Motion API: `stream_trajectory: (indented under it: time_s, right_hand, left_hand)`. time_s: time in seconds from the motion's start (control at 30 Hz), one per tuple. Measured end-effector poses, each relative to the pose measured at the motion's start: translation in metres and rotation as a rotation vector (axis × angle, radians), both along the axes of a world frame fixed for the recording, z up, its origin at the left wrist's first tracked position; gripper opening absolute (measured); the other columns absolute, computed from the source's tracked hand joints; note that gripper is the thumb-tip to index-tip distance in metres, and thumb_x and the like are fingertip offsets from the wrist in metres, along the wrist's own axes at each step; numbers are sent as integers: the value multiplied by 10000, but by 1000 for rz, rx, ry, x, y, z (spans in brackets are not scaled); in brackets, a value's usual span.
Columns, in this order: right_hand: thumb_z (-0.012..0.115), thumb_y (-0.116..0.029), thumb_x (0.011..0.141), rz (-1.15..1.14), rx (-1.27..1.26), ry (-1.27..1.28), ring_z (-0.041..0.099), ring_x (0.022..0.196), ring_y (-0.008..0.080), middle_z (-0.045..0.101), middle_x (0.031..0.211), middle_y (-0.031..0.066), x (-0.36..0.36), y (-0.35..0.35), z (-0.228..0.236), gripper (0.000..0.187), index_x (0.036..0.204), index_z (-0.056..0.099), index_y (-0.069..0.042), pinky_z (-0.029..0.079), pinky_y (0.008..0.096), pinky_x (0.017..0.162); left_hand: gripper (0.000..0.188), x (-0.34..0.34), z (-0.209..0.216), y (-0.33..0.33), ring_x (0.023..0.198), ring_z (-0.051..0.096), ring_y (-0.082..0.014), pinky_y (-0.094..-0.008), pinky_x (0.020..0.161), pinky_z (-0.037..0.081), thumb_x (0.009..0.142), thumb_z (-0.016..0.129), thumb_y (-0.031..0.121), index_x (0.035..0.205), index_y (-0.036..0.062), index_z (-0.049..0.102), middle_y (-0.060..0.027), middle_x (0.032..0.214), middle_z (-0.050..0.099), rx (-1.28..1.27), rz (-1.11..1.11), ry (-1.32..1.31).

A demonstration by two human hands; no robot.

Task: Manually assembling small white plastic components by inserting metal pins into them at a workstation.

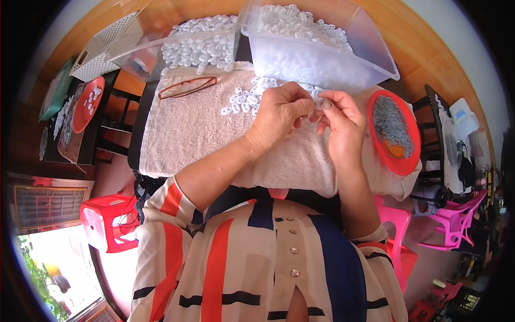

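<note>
My left hand (280,110) and my right hand (344,121) meet over the far part of a beige towel (198,134). Thumb and fingers are pinched together on both, tip against tip. Whatever they hold is very small and mostly covered by the fingers. Just beyond and left of my left hand lies a loose pile of small white oval plastic pieces (244,102) with dark holes. To the right of my right hand, a red oval plate (403,167) bears a heap of small thin grey pieces (391,123).
Two clear plastic bins (322,64) full of white pieces stand at the far edge. Brown-framed glasses (188,87) lie on the towel's far left. Another red plate (80,115) sits on a side table at left. A red stool (110,222) and pink chairs (453,222) stand around.
</note>
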State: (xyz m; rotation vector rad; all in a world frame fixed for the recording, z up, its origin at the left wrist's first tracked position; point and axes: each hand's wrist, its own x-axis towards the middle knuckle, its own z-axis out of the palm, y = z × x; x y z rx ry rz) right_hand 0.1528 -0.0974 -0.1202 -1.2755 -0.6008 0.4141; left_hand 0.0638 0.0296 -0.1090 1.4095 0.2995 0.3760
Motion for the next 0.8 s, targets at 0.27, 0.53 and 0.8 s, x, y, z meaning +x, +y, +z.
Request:
stream_trajectory:
  time_s: [0.27, 0.53, 0.8]
  right_hand:
    - [576, -81, 925, 12, 5, -42, 603, 674, 114, 646, 834, 54, 0, 0, 0, 139, 1017, 632, 7, 419, 211, 529]
    - [567, -67, 925, 8, 7, -42, 603, 682, 114, 646, 852, 51, 2, -2, 0, 150, 1035, 634, 11, 425, 216, 547]
    - [575, -58, 912, 5, 40, -55, 602, 727, 108, 654, 899, 50, 1, -6, -2, 162, 1049, 640, 0, 426, 218, 564]
  left_hand:
    - [94, 1, 1, -1, 548, 523, -62, -200, 445, 395, 850, 611, 100, 856, 10, 639, -42, 723, 644, -3, -35, 0]
    - [65, 2, 7, 1, 553, 536, -95, -221, 455, 397, 815, 631, 65, 820, 1, 622, -53, 685, 617, -295, -41, -37]
    - [149, 2, 2, 1, 578, 561, -116, -247, 484, 429, 837, 690, 108, 903, -7, 621, -78, 752, 648, -96, -69, -3]
